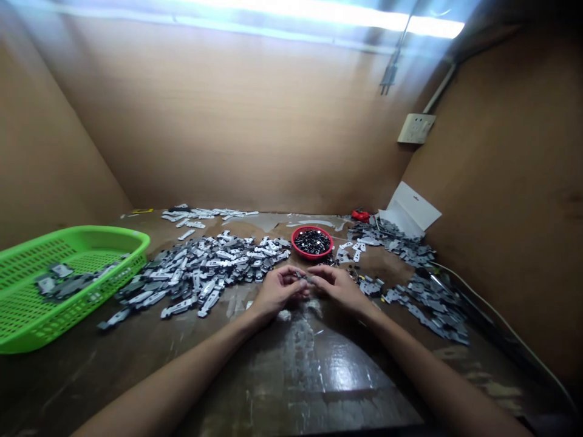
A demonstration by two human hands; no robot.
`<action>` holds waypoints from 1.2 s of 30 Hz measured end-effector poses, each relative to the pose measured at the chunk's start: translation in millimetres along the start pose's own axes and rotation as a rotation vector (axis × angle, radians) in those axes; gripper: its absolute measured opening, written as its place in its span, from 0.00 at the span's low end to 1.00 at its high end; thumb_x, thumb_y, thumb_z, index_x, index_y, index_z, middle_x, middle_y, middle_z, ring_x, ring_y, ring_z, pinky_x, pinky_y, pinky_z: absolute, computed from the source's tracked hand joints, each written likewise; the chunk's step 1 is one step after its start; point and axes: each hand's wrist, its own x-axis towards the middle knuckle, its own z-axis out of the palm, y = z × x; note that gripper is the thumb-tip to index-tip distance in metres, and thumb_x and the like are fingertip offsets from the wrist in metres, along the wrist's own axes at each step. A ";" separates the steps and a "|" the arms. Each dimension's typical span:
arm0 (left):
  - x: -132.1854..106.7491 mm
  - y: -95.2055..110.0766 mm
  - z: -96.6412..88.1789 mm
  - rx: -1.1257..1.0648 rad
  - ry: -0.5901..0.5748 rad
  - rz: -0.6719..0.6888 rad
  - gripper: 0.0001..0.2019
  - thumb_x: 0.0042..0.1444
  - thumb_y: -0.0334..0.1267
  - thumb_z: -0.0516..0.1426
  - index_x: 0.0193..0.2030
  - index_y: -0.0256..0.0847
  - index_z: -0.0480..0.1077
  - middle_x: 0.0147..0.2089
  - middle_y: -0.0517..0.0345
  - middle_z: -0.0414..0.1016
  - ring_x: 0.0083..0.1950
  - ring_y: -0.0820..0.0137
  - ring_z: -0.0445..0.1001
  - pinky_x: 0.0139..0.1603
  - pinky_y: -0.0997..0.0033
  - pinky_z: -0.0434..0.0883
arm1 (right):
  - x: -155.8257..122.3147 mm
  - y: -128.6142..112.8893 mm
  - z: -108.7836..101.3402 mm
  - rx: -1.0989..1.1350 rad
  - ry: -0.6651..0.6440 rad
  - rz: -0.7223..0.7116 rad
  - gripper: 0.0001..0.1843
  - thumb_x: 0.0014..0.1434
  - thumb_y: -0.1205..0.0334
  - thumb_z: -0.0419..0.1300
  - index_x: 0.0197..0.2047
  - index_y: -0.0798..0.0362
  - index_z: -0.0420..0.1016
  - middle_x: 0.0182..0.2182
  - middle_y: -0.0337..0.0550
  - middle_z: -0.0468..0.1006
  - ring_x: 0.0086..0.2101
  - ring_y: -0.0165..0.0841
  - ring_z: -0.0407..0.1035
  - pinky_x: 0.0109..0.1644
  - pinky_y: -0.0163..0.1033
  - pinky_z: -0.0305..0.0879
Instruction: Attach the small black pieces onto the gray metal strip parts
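Over the middle of the table, my left hand (pixel 283 290) and my right hand (pixel 336 285) meet with fingers closed in a pinch. Between their fingertips is a small grey part (pixel 304 277), mostly covered by the fingers. Just beyond them stands a red bowl (pixel 293 244) full of small dark and shiny pieces (pixel 312 241). To the left of my left hand spreads a large heap of grey and white car-shaped parts (pixel 214 261). Right of my right hand lie flat grey parts (pixel 432 303) in a loose pile.
A green basket (pixel 136 249) with some grey parts stands at the left. White parts (pixel 209 213) lie along the back. More grey parts (pixel 396 240) and a white card (pixel 412 209) are at the back right. A pale cable (pixel 505 328) runs down the right side; a plug (pixel 388 77) hangs above.
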 end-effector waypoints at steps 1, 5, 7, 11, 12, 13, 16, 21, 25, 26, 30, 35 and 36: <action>-1.0 1.3 0.8 0.001 -0.010 0.006 0.19 0.45 0.43 0.62 0.42 0.35 0.67 0.33 0.51 0.75 0.33 0.67 0.76 0.32 0.71 0.71 | 0.7 2.3 -1.5 0.049 -0.039 0.054 0.18 0.53 0.55 0.58 0.45 0.56 0.72 0.34 0.45 0.76 0.31 0.31 0.68 0.35 0.37 0.65; 0.2 -1.3 -0.5 0.010 0.083 0.020 0.22 0.44 0.44 0.63 0.45 0.37 0.65 0.33 0.53 0.75 0.32 0.68 0.76 0.30 0.71 0.72 | 1.9 7.7 -7.1 0.141 0.067 0.104 0.17 0.48 0.54 0.62 0.39 0.57 0.74 0.27 0.40 0.75 0.24 0.26 0.64 0.29 0.33 0.61; 3.2 -5.5 -4.2 0.039 0.135 -0.013 0.19 0.45 0.46 0.62 0.39 0.36 0.66 0.31 0.52 0.74 0.29 0.68 0.76 0.28 0.72 0.72 | 2.6 9.0 -8.8 0.103 0.124 0.078 0.16 0.47 0.54 0.63 0.37 0.56 0.75 0.27 0.40 0.75 0.25 0.27 0.65 0.30 0.33 0.61; 6.8 -9.6 -8.4 0.120 0.094 -0.101 0.16 0.45 0.47 0.61 0.30 0.34 0.66 0.29 0.50 0.75 0.26 0.69 0.75 0.25 0.74 0.71 | 6.0 11.2 -12.7 0.003 0.091 0.033 0.15 0.47 0.56 0.62 0.36 0.56 0.76 0.31 0.43 0.77 0.30 0.31 0.68 0.36 0.36 0.63; 6.7 -9.4 -8.1 0.141 0.084 -0.115 0.15 0.45 0.46 0.61 0.30 0.34 0.66 0.28 0.50 0.75 0.25 0.69 0.75 0.24 0.75 0.70 | 7.4 11.9 -15.7 -0.021 0.080 0.025 0.15 0.48 0.56 0.61 0.37 0.56 0.76 0.32 0.43 0.77 0.31 0.31 0.69 0.36 0.36 0.63; 6.3 -8.8 -7.4 0.160 0.079 -0.129 0.15 0.45 0.45 0.61 0.29 0.35 0.66 0.27 0.51 0.74 0.24 0.70 0.75 0.24 0.76 0.70 | 9.1 12.7 -20.3 -0.052 0.090 0.013 0.16 0.49 0.55 0.60 0.39 0.56 0.75 0.32 0.44 0.77 0.31 0.32 0.69 0.36 0.36 0.64; 5.0 -6.2 -4.9 0.185 0.099 -0.158 0.12 0.45 0.43 0.60 0.26 0.35 0.65 0.23 0.53 0.73 0.21 0.72 0.73 0.20 0.78 0.67 | 14.8 17.0 -42.5 -0.237 0.273 -0.056 0.15 0.54 0.55 0.55 0.40 0.55 0.75 0.34 0.44 0.77 0.33 0.33 0.69 0.39 0.38 0.64; 4.7 -1.7 -3.4 0.126 0.134 -0.174 0.11 0.44 0.41 0.60 0.27 0.35 0.66 0.23 0.56 0.73 0.21 0.73 0.72 0.19 0.80 0.65 | 20.9 28.9 -72.4 -0.659 0.349 -0.119 0.10 0.53 0.62 0.56 0.35 0.52 0.78 0.35 0.44 0.77 0.37 0.35 0.69 0.45 0.40 0.61; 4.5 0.3 -2.6 0.123 0.114 -0.181 0.11 0.45 0.41 0.60 0.27 0.35 0.65 0.23 0.55 0.73 0.21 0.73 0.72 0.20 0.80 0.65 | 21.9 33.8 -67.6 -0.874 0.204 -0.102 0.09 0.52 0.62 0.58 0.32 0.50 0.79 0.31 0.44 0.77 0.36 0.35 0.68 0.44 0.39 0.60; 4.5 0.4 -2.5 0.125 0.110 -0.182 0.11 0.45 0.41 0.60 0.27 0.35 0.65 0.23 0.55 0.73 0.21 0.73 0.73 0.20 0.80 0.66 | 21.9 34.2 -65.3 -0.904 0.188 -0.087 0.09 0.53 0.61 0.57 0.32 0.50 0.79 0.31 0.44 0.77 0.36 0.35 0.68 0.44 0.38 0.60; 4.8 -0.6 -2.4 0.129 0.111 -0.182 0.11 0.44 0.41 0.60 0.27 0.36 0.64 0.23 0.55 0.73 0.21 0.73 0.73 0.20 0.80 0.66 | 22.1 35.0 -61.0 -0.943 0.182 -0.036 0.09 0.54 0.60 0.57 0.33 0.49 0.79 0.32 0.44 0.76 0.36 0.34 0.67 0.43 0.36 0.59; 5.5 -2.0 -1.7 0.136 0.105 -0.176 0.12 0.45 0.42 0.60 0.26 0.36 0.64 0.23 0.55 0.73 0.21 0.73 0.73 0.19 0.81 0.65 | 25.4 37.2 -57.5 -0.937 0.213 -0.064 0.09 0.54 0.60 0.57 0.35 0.50 0.78 0.33 0.44 0.76 0.37 0.35 0.67 0.44 0.37 0.59; 5.6 -2.1 -1.6 0.140 0.105 -0.175 0.12 0.45 0.42 0.60 0.26 0.36 0.64 0.23 0.55 0.73 0.21 0.73 0.73 0.19 0.81 0.65 | 26.2 37.5 -56.0 -0.937 0.207 -0.070 0.09 0.53 0.60 0.57 0.35 0.50 0.78 0.33 0.44 0.76 0.37 0.35 0.67 0.44 0.37 0.59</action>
